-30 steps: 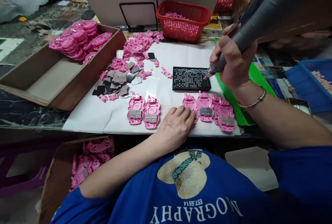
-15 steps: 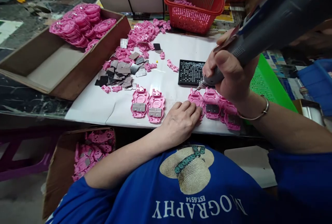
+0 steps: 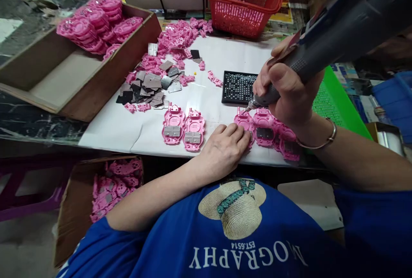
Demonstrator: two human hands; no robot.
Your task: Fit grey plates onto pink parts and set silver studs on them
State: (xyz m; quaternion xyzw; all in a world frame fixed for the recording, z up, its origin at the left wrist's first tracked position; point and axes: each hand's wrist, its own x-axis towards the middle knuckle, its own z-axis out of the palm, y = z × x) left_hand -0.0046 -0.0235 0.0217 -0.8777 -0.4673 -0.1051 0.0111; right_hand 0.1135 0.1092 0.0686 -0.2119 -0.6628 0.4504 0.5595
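Observation:
My right hand (image 3: 289, 91) is wrapped round a dark grey electric screwdriver (image 3: 344, 33), which slants down to the left. Its tip is at the upper part of a pink plastic casing (image 3: 243, 117). With curled fingers, my left hand (image 3: 223, 149) holds that casing down on the white work surface, hiding its lower part. Just right of it lies another pink casing with a black plate (image 3: 264, 133), and more pink casings overlap beyond. Left of my hands are two pink casings (image 3: 193, 124) with grey metal plates. Behind the screwdriver tip sits a black screw tray (image 3: 238, 88).
Loose metal plates (image 3: 151, 82) and small pink parts (image 3: 177, 35) are heaped at the back left. A cardboard box (image 3: 86, 97) holds stacked pink casings. A red basket (image 3: 243, 18) stands behind, a green tray (image 3: 341, 106) at right. Another box of pink parts (image 3: 112, 187) is below the table edge.
The view has shifted slightly. Both hands keep their places, with the screwdriver tip still at the top of the same casing.

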